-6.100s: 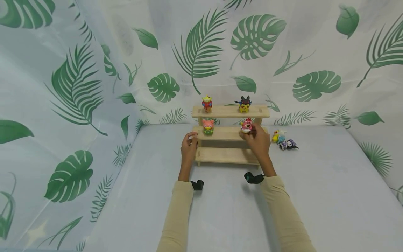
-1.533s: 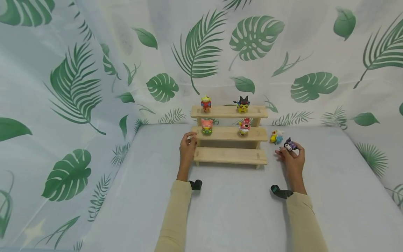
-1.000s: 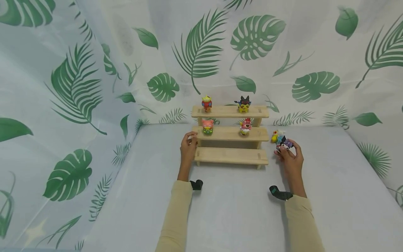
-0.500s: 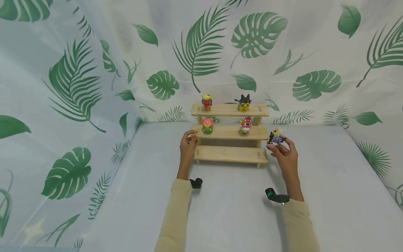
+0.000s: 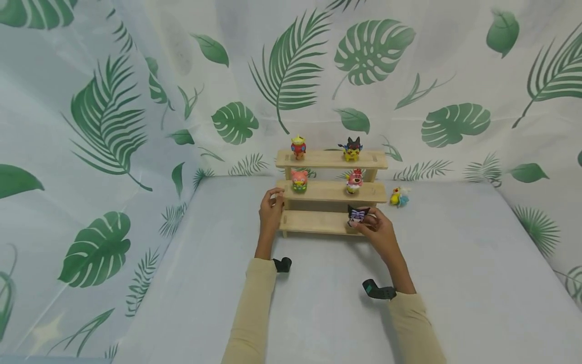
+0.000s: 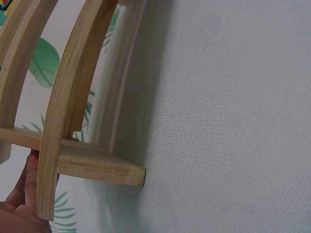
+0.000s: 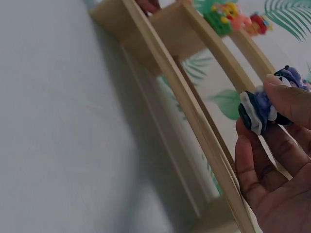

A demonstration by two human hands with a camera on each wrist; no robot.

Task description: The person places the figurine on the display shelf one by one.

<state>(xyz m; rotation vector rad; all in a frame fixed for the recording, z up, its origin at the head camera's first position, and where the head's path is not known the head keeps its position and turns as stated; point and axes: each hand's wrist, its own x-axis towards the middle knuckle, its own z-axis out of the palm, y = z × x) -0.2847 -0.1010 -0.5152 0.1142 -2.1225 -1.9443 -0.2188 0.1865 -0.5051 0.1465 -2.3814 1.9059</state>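
Observation:
My right hand [image 5: 383, 233] pinches a small black, white and purple figurine [image 5: 356, 214] between thumb and fingers, at the right end of the bottom shelf of a wooden three-tier display stand [image 5: 316, 221]. In the right wrist view the figurine [image 7: 255, 109] is tilted and partly covered by the thumb; whether it touches the shelf I cannot tell. My left hand [image 5: 271, 215] grips the stand's left side by the middle shelf, with curled fingers. In the left wrist view those fingers [image 6: 30, 182] sit partly behind a wooden board.
On the top shelf stand a red-and-yellow figurine [image 5: 298, 147] and a yellow one with black ears [image 5: 352, 149]. A pink-and-green figurine [image 5: 299, 181] and a pink-and-white one [image 5: 354, 182] occupy the middle shelf. Right of the stand, a yellow-and-blue figurine [image 5: 399, 197] lies on the white table [image 5: 464, 253].
My right hand set down the pink-and-white figurine, picked up the black-and-purple one from the table and carried it left to the bottom shelf. The left hand stayed at the stand.

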